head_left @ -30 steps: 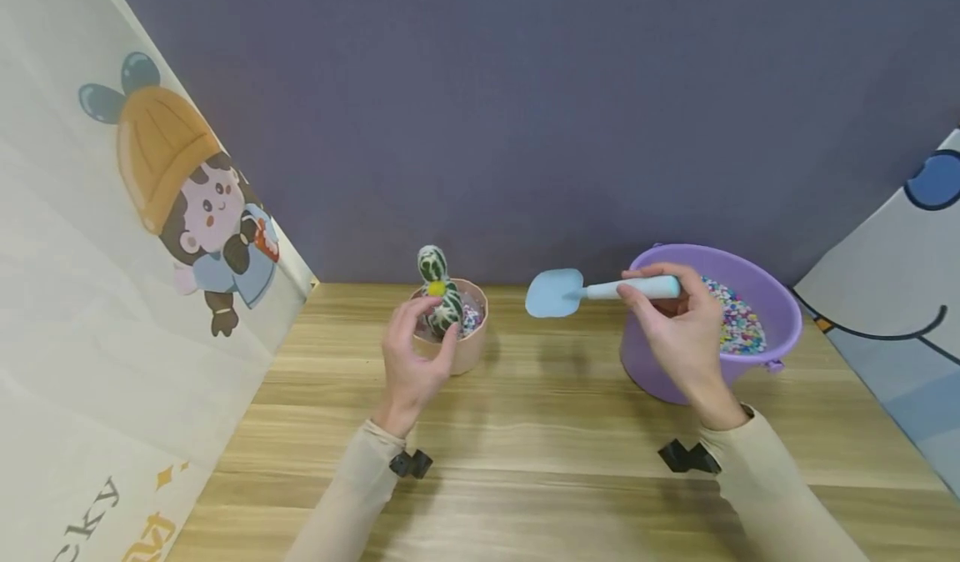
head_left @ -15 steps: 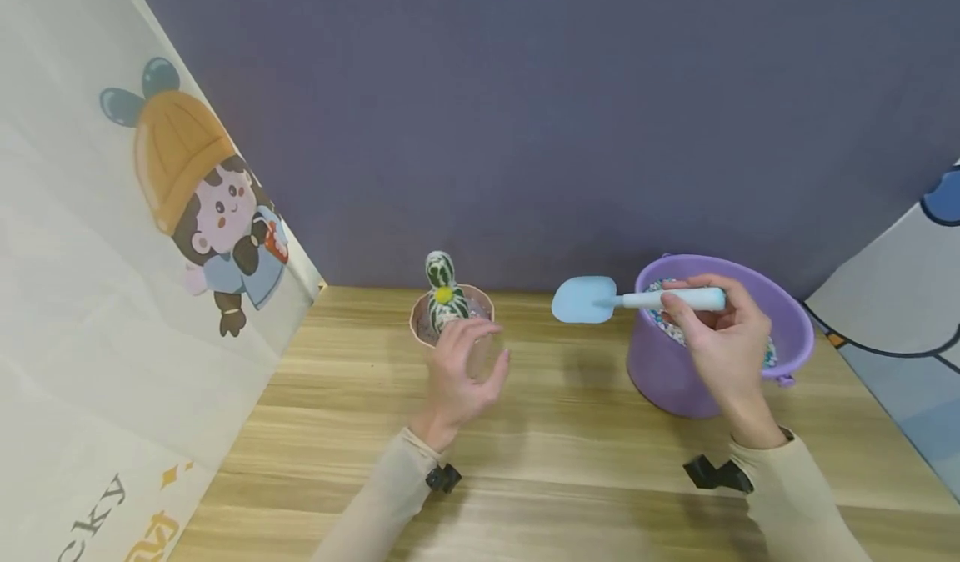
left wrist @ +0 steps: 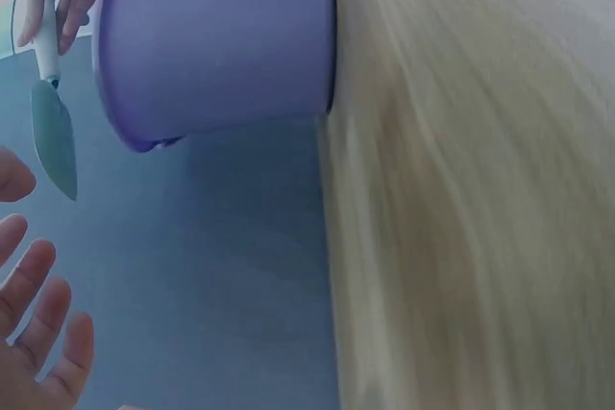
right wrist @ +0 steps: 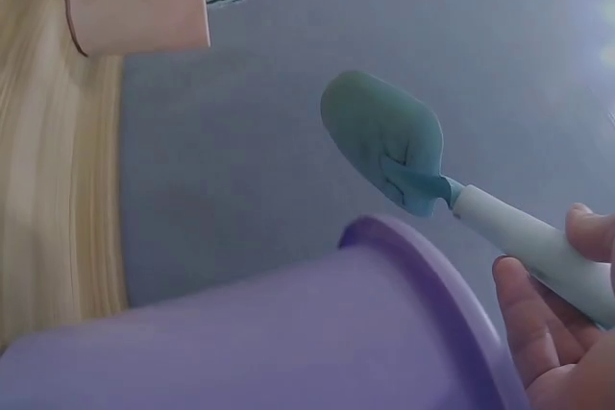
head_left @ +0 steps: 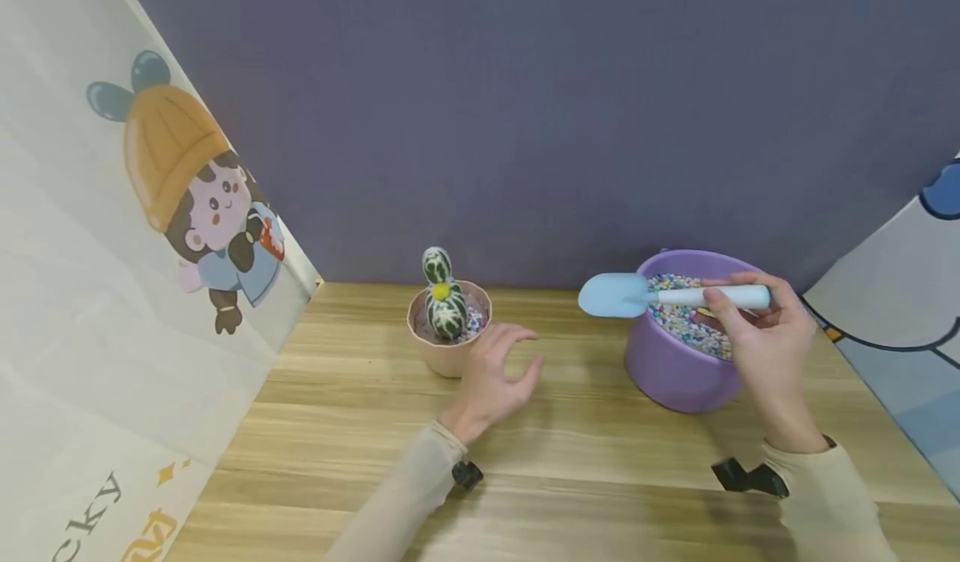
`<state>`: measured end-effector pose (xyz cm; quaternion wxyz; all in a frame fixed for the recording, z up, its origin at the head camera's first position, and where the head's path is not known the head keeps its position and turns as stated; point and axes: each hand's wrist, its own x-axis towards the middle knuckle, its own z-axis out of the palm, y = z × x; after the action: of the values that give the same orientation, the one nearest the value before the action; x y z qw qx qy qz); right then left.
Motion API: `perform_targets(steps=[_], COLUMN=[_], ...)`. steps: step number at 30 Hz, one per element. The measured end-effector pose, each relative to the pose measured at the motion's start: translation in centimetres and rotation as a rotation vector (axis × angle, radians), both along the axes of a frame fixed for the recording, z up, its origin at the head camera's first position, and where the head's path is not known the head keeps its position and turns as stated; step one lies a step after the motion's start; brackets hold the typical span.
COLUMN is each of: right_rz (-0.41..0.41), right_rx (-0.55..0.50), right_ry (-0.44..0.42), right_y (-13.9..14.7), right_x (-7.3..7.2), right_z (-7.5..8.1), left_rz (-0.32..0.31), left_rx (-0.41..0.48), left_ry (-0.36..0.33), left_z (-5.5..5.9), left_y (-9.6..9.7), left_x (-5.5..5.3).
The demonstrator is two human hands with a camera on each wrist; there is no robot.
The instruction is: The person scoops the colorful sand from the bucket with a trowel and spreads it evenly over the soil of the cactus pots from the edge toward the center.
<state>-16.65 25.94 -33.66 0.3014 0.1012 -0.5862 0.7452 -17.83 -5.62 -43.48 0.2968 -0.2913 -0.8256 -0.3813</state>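
Note:
My right hand [head_left: 772, 345] grips the white handle of a light blue toy shovel [head_left: 615, 295], held level over the rim of a purple bucket [head_left: 675, 378]. Small multicoloured beads [head_left: 686, 324] fill part of the bucket. In the right wrist view the shovel's blade [right wrist: 384, 136] points away from the fingers. My left hand [head_left: 495, 378], its fingers loosely bent and holding nothing, hovers in front of a pink flowerpot [head_left: 446, 360]. Upright in the pot stands a green-and-white cactus [head_left: 447, 312] with a yellow flower, beside a patch of beads.
The wooden table [head_left: 540, 479] runs back to a dark grey-blue wall [head_left: 480, 128]. A white panel with a cartoon figure [head_left: 217, 212] borders the left side. Another printed panel [head_left: 892, 287] stands at the right, close to the bucket.
My left hand has come away from the cactus, moving right and toward me. My right hand has carried the shovel rightward, so it now overlaps the bucket's rim.

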Motion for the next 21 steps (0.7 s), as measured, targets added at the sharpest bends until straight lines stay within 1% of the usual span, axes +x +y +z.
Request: perform_targets(steps=[3, 5, 9, 15, 18, 21], right_rz=[-0.022, -0.033, -0.054, -0.054, -0.055, -0.029], right_rx=[-0.034, -0.075, -0.126, -0.162, -0.193, -0.246], right_ry=[-0.048, -0.090, -0.144, -0.195, -0.197, -0.185], right_y=[0.8, 1.4, 2.3, 3.6, 4.4, 5.3], right_x=[0.3, 0.6, 1.1, 1.0, 0.8, 0.7], right_z=[0.1, 0.2, 0.2, 0.1, 0.1, 0.2], left_rz=[-0.006, -0.012, -0.029, -0.053, -0.058, -0.072], left_rx=[0.003, 0.006, 0.007, 0.005, 0.021, 0.031], left_ry=[-0.068, -0.110, -0.174, -0.205, -0.213, -0.222], left_z=[-0.3, -0.5, -0.9, -1.6, -1.8, -2.0], left_y=[0.7, 1.2, 2.2, 2.8, 3.1, 3.3], left_x=[0.1, 0.1, 0.0, 0.0, -0.1, -0.2])
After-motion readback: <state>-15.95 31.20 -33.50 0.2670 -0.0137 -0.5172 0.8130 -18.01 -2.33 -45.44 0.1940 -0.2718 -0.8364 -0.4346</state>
